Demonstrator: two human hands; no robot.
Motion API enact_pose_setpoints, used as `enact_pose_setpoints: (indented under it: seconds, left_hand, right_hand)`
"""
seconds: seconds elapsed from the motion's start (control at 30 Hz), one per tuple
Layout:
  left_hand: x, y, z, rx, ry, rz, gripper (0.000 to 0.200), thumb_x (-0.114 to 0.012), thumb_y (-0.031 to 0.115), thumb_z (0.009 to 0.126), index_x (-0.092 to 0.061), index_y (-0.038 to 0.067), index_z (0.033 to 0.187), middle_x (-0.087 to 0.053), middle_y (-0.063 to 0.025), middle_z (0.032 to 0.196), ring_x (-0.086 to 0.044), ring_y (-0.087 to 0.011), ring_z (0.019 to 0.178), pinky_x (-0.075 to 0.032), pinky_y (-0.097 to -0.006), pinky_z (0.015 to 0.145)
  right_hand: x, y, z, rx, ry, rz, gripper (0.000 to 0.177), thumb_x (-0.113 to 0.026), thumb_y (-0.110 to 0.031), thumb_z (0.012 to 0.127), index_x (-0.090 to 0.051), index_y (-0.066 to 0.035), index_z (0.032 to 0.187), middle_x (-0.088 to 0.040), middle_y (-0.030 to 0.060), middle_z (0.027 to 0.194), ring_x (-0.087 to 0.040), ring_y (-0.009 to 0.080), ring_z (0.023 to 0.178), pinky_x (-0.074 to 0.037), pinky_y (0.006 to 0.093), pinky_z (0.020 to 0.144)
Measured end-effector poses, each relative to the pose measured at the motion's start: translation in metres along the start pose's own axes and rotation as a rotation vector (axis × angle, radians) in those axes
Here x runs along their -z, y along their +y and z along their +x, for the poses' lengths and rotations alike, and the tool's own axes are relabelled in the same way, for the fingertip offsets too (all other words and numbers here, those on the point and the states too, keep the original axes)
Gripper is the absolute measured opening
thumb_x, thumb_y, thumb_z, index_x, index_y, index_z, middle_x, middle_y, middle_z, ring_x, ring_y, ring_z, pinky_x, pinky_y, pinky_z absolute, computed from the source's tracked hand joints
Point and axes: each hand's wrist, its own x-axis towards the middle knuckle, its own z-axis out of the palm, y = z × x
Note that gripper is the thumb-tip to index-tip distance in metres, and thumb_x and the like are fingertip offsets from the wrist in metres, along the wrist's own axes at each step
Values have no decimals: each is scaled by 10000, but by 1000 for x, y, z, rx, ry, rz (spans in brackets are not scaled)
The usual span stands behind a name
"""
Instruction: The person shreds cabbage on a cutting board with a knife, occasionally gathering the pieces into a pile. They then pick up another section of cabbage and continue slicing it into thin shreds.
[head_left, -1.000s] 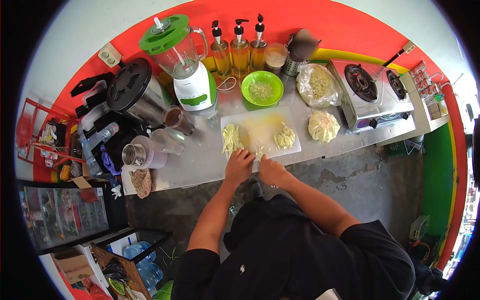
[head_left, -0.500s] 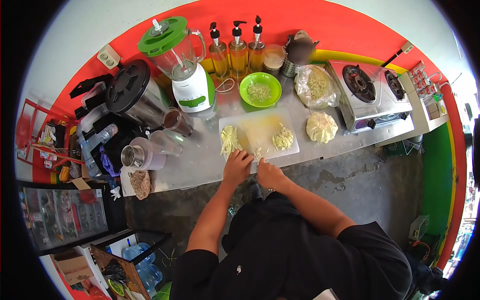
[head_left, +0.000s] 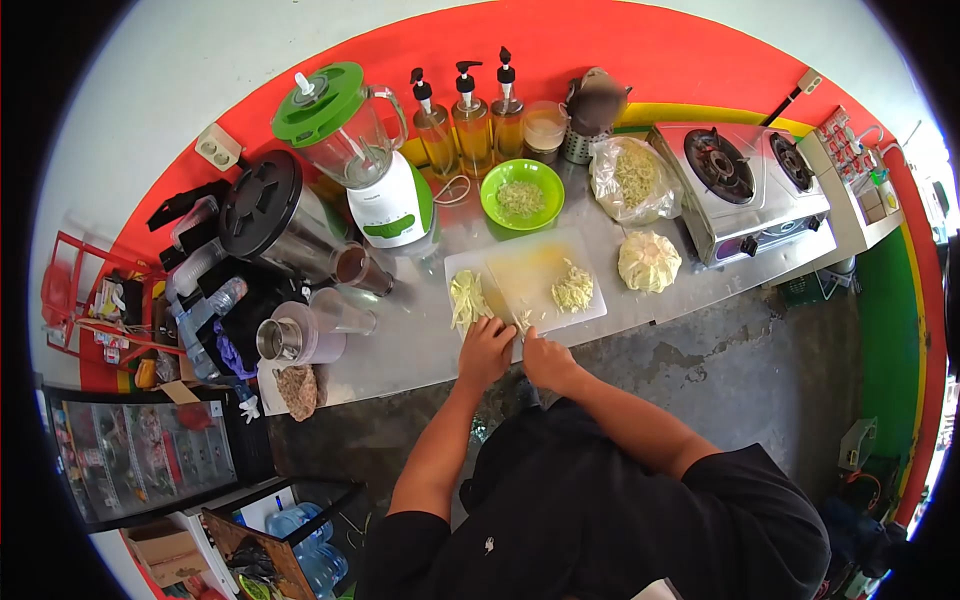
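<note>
The cabbage leaves [head_left: 467, 297] lie in a pale bundle at the left end of the cutting board [head_left: 530, 262], their near end under the left hand [head_left: 485, 350]; that hand is curled narrow over them, fingertips pressing down at the board's near edge; the right hand [head_left: 546, 358] is just beside it, closed in a fist around what seems to be a knife, though the blade is too small in this view to make out for sure; a few loose shreds lie on the board between the two hands; this looks like the slicing step, with one bundle partly cut; the next stroke would call for the left fingertips to sit back from the cutting line and the bundle to be held flat so it does not spread; further along the board sits a small heap of cut shreds [head_left: 572, 288], apart from the bundle; beyond the board stands a green bowl [head_left: 488, 200] with more shreds in it; to the right, on the counter [head_left: 420, 330], rest a cabbage half [head_left: 649, 261] and a clear bag [head_left: 630, 178] of shredded cabbage, with a gas stove [head_left: 745, 175] past them; a blender [head_left: 372, 165] and three pump bottles [head_left: 470, 105] stand at the back.
</note>
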Motion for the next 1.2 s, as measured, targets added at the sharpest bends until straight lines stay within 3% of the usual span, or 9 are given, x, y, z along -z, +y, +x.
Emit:
enact_pose_setpoints:
  seconds: [0.37, 0.43, 0.57, 0.63, 0.73, 0.87, 0.97, 1.03, 1.2]
  left_hand:
    - [3, 3, 1, -16, 17, -35, 120, -673, 82, 815, -629, 82, 927, -537, -80, 859, -528, -312, 865, -439, -420, 754]
    - [3, 2, 2, 0, 2, -47, 128, -672, 82, 814, -632, 78, 936, -544, -83, 870, -526, -317, 868, -441, -424, 760]
    - [0, 2, -3, 7, 14, -59, 133, -671, 80, 813, -635, 78, 942, -551, -86, 882, -526, -320, 868, -443, -427, 764]
    - [2, 2, 1, 1, 18, -37, 130, -671, 77, 814, -636, 74, 940, -558, -87, 887, -532, -318, 871, -442, -426, 767]
    - [3, 3, 1, -11, 47, -29, 118, -677, 79, 809, -631, 77, 917, -550, -83, 870, -539, -311, 873, -438, -422, 758]
    - [-2, -2, -1, 16, 26, -8, 132, -672, 76, 808, -635, 103, 931, -547, -57, 881, -542, -286, 899, -444, -409, 774]
    - [-1, 1, -2, 15, 15, 1, 133, -673, 73, 809, -636, 104, 933, -550, -57, 885, -544, -286, 901, -443, -411, 776]
    - [1, 0, -2, 11, 15, 10, 132, -674, 73, 810, -637, 104, 933, -551, -57, 887, -545, -287, 902, -442, -412, 777]
    - [2, 1, 1, -3, 40, -31, 97, -678, 92, 822, -620, 83, 900, -544, -80, 860, -535, -313, 874, -430, -421, 752]
  right_hand:
    - [-4, 2, -8, 8, -24, -27, 285, -568, -98, 895, -475, 72, 1104, -698, 287, 977, -716, 432, 927, -581, 490, 803]
    - [-3, 3, 1, -10, 26, 48, 220, -520, -97, 913, -465, 57, 1059, -686, 330, 937, -694, 478, 929, -544, 556, 828]
    - [5, 5, 0, 56, 14, 49, 225, -524, -102, 916, -461, 57, 1061, -687, 325, 911, -701, 466, 921, -550, 555, 816]
    - [18, -4, -8, -8, -111, 44, 292, -574, -108, 892, -478, 71, 1102, -702, 281, 961, -722, 429, 901, -585, 495, 788]
    - [-3, -2, -10, 28, 35, -64, 285, -587, -98, 880, -485, 69, 1087, -700, 289, 959, -720, 432, 920, -585, 487, 800]
    - [-4, 6, 11, 67, 49, -85, 298, -594, -92, 870, -488, 84, 1086, -699, 295, 958, -723, 431, 914, -590, 480, 792]
    - [10, 1, 7, 105, 10, -66, 295, -580, -95, 882, -481, 88, 1092, -699, 297, 957, -726, 430, 893, -593, 483, 780]
    - [29, -11, -7, -22, -141, 19, 286, -577, -88, 889, -479, 82, 1096, -700, 292, 958, -726, 426, 895, -593, 485, 775]
    - [-2, 3, -5, 35, 7, -78, 278, -568, -82, 887, -490, 87, 1092, -698, 294, 971, -725, 428, 898, -592, 483, 778]
